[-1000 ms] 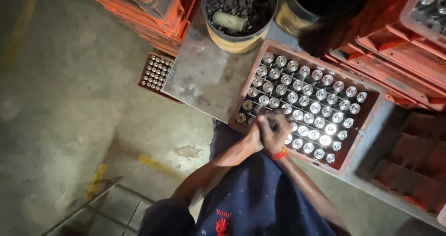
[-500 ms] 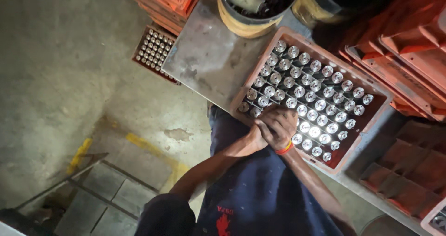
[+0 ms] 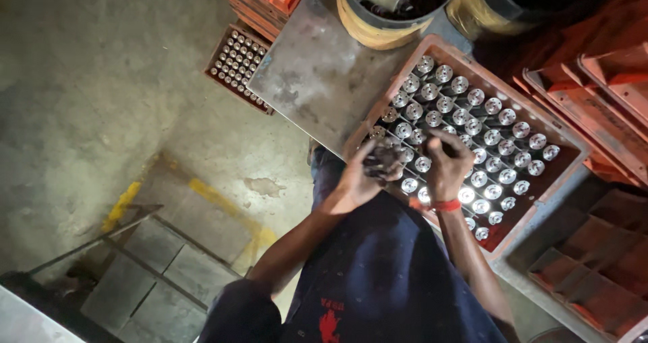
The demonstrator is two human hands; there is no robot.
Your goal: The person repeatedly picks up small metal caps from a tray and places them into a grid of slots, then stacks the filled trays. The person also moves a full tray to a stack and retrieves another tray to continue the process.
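A grey metal bench point(image 3: 317, 80) carries a red crate point(image 3: 570, 144) filled with rows of shiny round-topped metal parts point(image 3: 472, 123) standing upright. Both hands hover over the crate's near corner. The left hand point(image 3: 361, 177) is cupped, fingers curled around a dark small object point(image 3: 385, 161) whose shape is too blurred to tell. Just to its right, the right hand point(image 3: 449, 167), with a red wristband point(image 3: 445, 206), bends its fingers down toward the parts; whether they pinch one cannot be told.
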